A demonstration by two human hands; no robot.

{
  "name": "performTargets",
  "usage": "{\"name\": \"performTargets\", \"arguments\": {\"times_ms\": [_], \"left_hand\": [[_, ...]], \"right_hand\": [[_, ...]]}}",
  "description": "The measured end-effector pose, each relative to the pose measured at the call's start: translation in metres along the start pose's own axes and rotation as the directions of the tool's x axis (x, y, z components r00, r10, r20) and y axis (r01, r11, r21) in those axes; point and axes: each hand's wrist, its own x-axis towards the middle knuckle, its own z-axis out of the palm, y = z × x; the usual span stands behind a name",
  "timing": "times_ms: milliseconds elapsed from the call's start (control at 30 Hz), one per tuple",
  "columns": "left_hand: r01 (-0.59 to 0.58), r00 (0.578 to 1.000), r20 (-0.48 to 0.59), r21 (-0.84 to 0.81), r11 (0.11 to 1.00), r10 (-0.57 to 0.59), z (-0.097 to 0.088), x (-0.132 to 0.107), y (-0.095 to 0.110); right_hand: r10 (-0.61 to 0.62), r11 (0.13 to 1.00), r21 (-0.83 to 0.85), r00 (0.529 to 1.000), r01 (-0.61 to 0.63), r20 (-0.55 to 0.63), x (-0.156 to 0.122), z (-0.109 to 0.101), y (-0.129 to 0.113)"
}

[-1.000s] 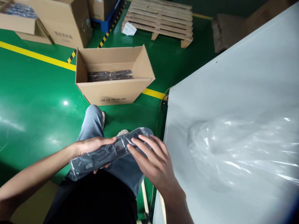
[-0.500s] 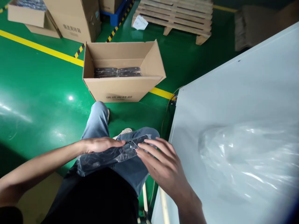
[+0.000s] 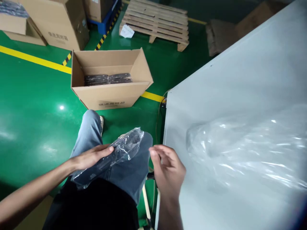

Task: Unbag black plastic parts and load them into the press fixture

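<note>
A long dark part in a clear plastic bag [image 3: 120,152] lies slantwise over my lap. My left hand [image 3: 92,157] grips it from the left, thumb on top of the film. The bag's far end is loose, crinkled and shiny, and points up to the right. Just right of that end, apart from the bag, is my right hand [image 3: 168,166]. Its fingers are curled, thumb and forefinger tips together; whatever sits between them is too small to make out.
An open cardboard box [image 3: 110,94] on the green floor holds rows of similar bagged dark parts [image 3: 107,79]. Clear plastic film [image 3: 240,147] lies on the white table [image 3: 192,99] at right. Further off are a wooden pallet [image 3: 155,22] and more cartons [image 3: 55,25].
My right hand has come off the bag and moved slightly down, its fingers closing from spread to pinched. The bag's far end now stands up looser and tilts more. The whole view has shifted.
</note>
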Motion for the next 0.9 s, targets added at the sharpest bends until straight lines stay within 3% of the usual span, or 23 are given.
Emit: {"name": "performTargets", "arguments": {"times_ms": [67, 133, 267, 367, 500, 733, 833, 900], "left_hand": [[-0.059, 0.998, 0.001, 0.017, 0.998, 0.059, 0.006, 0.001, -0.004], [-0.095, 0.995, 0.004, 0.037, 0.995, 0.095, 0.012, 0.001, -0.007], [-0.123, 0.992, 0.017, 0.064, 0.99, 0.123, 0.019, 0.002, -0.01], [-0.161, 0.987, 0.041, 0.106, 0.981, 0.157, 0.023, 0.001, -0.012], [-0.154, 0.988, 0.001, 0.2, 0.968, 0.157, 0.027, 0.0, -0.016], [-0.16, 0.979, -0.075, 0.301, 0.94, 0.19, 0.03, -0.002, -0.011], [-0.162, 0.978, -0.085, 0.252, 0.954, 0.189, 0.027, -0.001, -0.009], [-0.117, 0.986, -0.102, 0.127, 0.985, 0.13, 0.023, 0.0, -0.011]], "right_hand": [[0.232, 0.961, 0.148, 0.972, -0.233, 0.026, -0.005, 0.012, 0.001], [0.358, 0.878, 0.288, 0.923, -0.383, 0.138, -0.007, 0.024, 0.001], [0.465, 0.684, 0.524, 0.857, -0.508, 0.223, -0.003, 0.038, -0.001], [0.513, 0.587, 0.641, 0.84, -0.495, 0.179, -0.003, 0.041, -0.001], [0.509, 0.678, 0.631, 0.86, -0.377, -0.033, -0.01, 0.046, -0.001], [0.456, 0.833, 0.437, 0.869, -0.34, -0.193, -0.025, 0.049, -0.014], [0.476, 0.838, 0.395, 0.859, -0.378, -0.189, -0.027, 0.046, -0.019], [0.485, 0.84, 0.384, 0.848, -0.384, -0.212, -0.025, 0.041, -0.018]]}}
